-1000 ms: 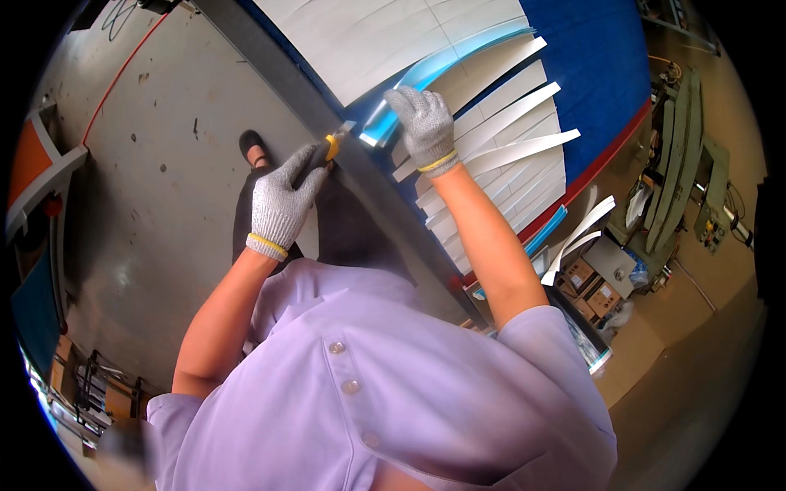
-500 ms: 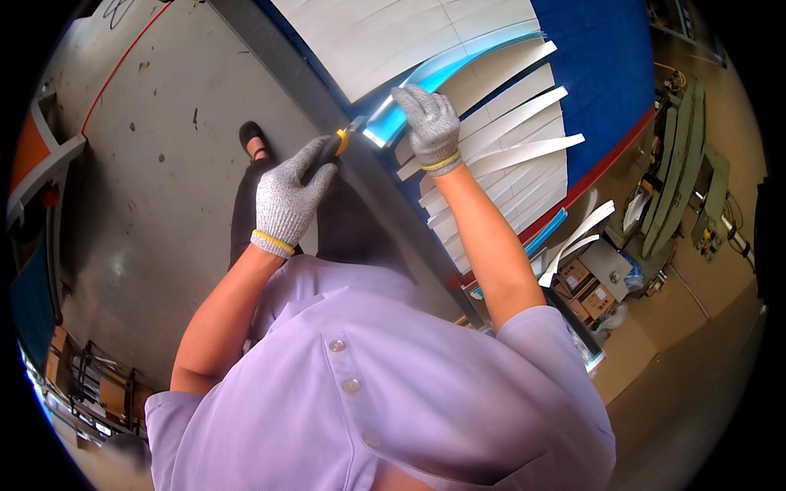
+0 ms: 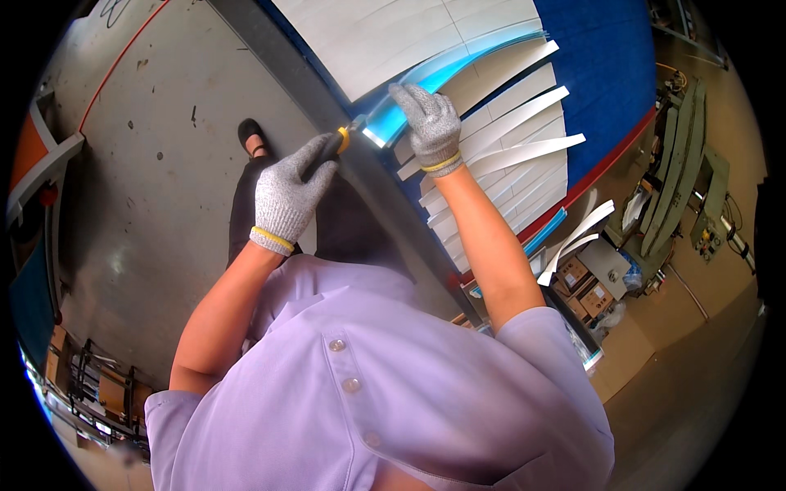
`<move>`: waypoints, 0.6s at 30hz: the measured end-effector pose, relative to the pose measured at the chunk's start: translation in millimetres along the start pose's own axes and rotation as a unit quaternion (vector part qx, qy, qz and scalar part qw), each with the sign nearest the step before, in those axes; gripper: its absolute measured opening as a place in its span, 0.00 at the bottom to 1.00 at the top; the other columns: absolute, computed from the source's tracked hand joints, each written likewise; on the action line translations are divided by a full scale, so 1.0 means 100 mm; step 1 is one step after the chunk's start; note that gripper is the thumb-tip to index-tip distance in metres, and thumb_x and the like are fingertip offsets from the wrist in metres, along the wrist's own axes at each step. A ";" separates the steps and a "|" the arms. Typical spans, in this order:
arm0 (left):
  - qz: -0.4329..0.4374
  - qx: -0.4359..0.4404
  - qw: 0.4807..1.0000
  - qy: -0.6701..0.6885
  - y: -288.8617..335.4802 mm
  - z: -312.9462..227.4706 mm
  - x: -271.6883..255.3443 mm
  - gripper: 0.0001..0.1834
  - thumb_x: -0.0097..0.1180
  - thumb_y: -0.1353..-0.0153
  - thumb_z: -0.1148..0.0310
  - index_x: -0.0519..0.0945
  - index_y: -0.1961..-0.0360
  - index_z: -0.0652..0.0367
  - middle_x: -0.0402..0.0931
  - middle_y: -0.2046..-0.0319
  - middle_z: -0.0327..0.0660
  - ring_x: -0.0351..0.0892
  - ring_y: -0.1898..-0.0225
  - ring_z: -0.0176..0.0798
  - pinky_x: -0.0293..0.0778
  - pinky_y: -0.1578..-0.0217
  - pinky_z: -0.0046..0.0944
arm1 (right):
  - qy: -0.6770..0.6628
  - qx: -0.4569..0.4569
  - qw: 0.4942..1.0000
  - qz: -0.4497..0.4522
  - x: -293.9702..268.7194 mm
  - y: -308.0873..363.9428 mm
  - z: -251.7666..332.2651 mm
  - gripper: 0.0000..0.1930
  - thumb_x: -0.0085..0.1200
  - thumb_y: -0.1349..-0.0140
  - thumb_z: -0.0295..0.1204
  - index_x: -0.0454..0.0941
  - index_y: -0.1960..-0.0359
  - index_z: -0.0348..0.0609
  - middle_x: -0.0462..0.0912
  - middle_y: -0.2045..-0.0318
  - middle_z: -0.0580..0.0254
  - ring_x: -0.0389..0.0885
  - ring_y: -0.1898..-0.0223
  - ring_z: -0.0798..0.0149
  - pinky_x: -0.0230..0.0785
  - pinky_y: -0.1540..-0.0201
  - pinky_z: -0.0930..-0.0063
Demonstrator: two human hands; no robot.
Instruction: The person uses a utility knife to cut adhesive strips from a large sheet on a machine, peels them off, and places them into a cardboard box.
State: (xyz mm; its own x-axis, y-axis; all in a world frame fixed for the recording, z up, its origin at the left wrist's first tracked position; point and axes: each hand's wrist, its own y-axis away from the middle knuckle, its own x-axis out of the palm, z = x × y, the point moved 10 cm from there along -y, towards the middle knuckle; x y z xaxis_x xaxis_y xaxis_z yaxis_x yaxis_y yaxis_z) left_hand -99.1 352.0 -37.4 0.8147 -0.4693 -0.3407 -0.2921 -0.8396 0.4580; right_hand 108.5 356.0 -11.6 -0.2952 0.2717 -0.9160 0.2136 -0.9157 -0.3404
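Note:
My left hand, in a grey knit glove with a yellow cuff, is closed round a black-and-yellow utility knife. The knife's front end is beside the near end of a blue glossy strip. That strip curves away across the table, its far part lifted in an arc. Gloved the same way, my right hand grips the strip close to this end, thumb side hidden. Beneath and beside it lie white strips, several with their ends curling up.
Large white sheets cover the far part of the blue table. A dark metal edge runs along its left side. More loose strips stick out at the right, above cardboard boxes. Green machine parts stand farther right.
Almost nothing differs. The knife and my left hand have shifted very slightly, and my right hand keeps its place on the blue strip.

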 end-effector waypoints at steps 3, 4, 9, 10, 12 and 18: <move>-0.004 -0.012 1.000 0.003 -0.02 0.04 -0.02 0.21 0.62 0.37 0.67 0.81 0.42 0.54 0.78 0.78 0.39 0.74 0.77 0.24 0.74 0.71 0.30 | 0.027 -0.032 0.999 0.005 0.00 0.01 0.05 0.26 0.52 0.46 0.23 0.81 0.44 0.60 0.82 0.58 0.65 0.78 0.67 0.59 0.74 0.60 0.66; -0.004 -0.011 1.000 0.001 -0.03 0.03 -0.02 0.21 0.63 0.37 0.66 0.81 0.42 0.54 0.76 0.80 0.38 0.72 0.78 0.24 0.73 0.72 0.30 | 0.040 -0.050 0.998 0.003 -0.01 0.01 0.07 0.26 0.52 0.45 0.24 0.81 0.43 0.61 0.82 0.59 0.66 0.77 0.68 0.60 0.73 0.61 0.66; -0.007 -0.013 1.000 -0.007 -0.05 0.01 -0.04 0.22 0.63 0.37 0.66 0.81 0.41 0.52 0.74 0.82 0.36 0.71 0.80 0.23 0.71 0.74 0.30 | 0.011 -0.059 0.998 0.029 -0.02 -0.09 0.11 0.27 0.53 0.48 0.25 0.83 0.45 0.62 0.81 0.60 0.67 0.76 0.69 0.61 0.72 0.62 0.67; -0.007 -0.015 1.000 -0.006 -0.05 0.03 -0.03 0.22 0.63 0.37 0.66 0.81 0.41 0.52 0.73 0.82 0.36 0.71 0.80 0.23 0.71 0.75 0.29 | 0.012 -0.068 0.997 0.024 -0.03 -0.10 0.12 0.25 0.53 0.46 0.26 0.83 0.45 0.62 0.81 0.61 0.69 0.75 0.69 0.63 0.71 0.63 0.68; -0.007 -0.021 1.000 -0.007 -0.06 0.04 -0.03 0.22 0.63 0.37 0.66 0.81 0.41 0.52 0.74 0.82 0.36 0.71 0.80 0.23 0.71 0.75 0.29 | 0.018 -0.071 0.997 0.026 -0.03 -0.10 0.12 0.25 0.54 0.46 0.27 0.83 0.45 0.62 0.81 0.61 0.70 0.75 0.70 0.63 0.71 0.63 0.68; -0.017 -0.041 0.999 0.015 -0.04 0.08 -0.06 0.22 0.63 0.37 0.65 0.81 0.42 0.56 0.80 0.74 0.40 0.77 0.74 0.29 0.74 0.69 0.30 | 0.021 -0.073 0.997 0.010 -0.04 -0.05 0.11 0.25 0.54 0.47 0.27 0.84 0.46 0.62 0.81 0.60 0.70 0.75 0.70 0.64 0.71 0.63 0.69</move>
State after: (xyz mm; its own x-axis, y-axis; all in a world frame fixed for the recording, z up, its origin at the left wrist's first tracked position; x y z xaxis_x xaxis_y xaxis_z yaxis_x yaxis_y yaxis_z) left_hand -107.3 356.0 -44.0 0.8380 -0.4321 -0.3333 -0.2235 -0.8288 0.5129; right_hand 98.3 356.5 -3.4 -0.2507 0.2679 -0.9302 0.3528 -0.8696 -0.3455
